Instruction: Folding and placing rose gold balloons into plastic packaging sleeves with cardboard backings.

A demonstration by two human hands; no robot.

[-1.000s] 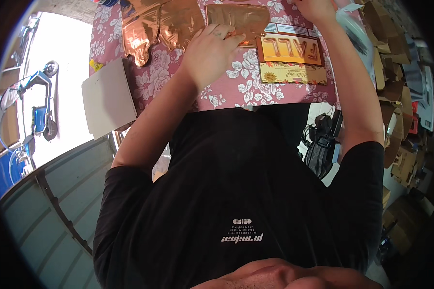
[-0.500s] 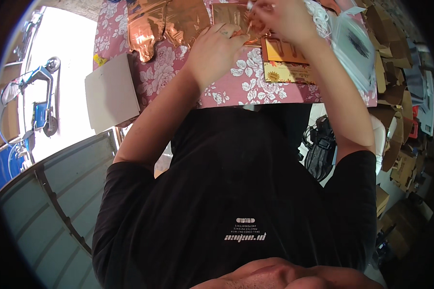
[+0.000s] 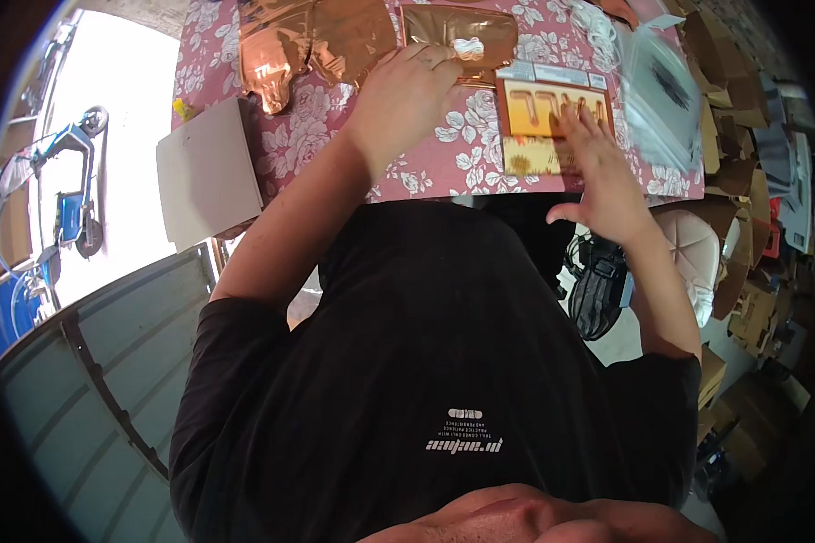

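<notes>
My left hand [image 3: 400, 101] rests at the left edge of a folded piece of copper-coloured foil [image 3: 491, 34], its fingers bent together onto it; the thumb is hardly visible. A pale, shiny patch shows on the foil at the fingertips. Over to the right, my right hand [image 3: 604, 176] has its fingers apart and holds nothing. Its slightly blurred fingertips overlap an orange printed card [image 3: 539, 107] showing balloon-like shapes. Below that card lies a yellow printed strip [image 3: 527, 156]. Larger crinkled copper foil pieces [image 3: 344, 45] are spread left of the folded one.
A floral pink tablecloth [image 3: 462, 172] covers the table. Clear plastic bags [image 3: 656, 100] and white string [image 3: 599, 36] lie at the right. A grey-white box [image 3: 206, 172] stands at the left edge. Cardboard boxes [image 3: 743, 100] crowd the far right; a blue scooter [image 3: 77, 195] stands left.
My right hand has left the folded foil and come down and right to the cards, its fingers now spread. The printed cards have shifted slightly. My left hand stays at the foil.
</notes>
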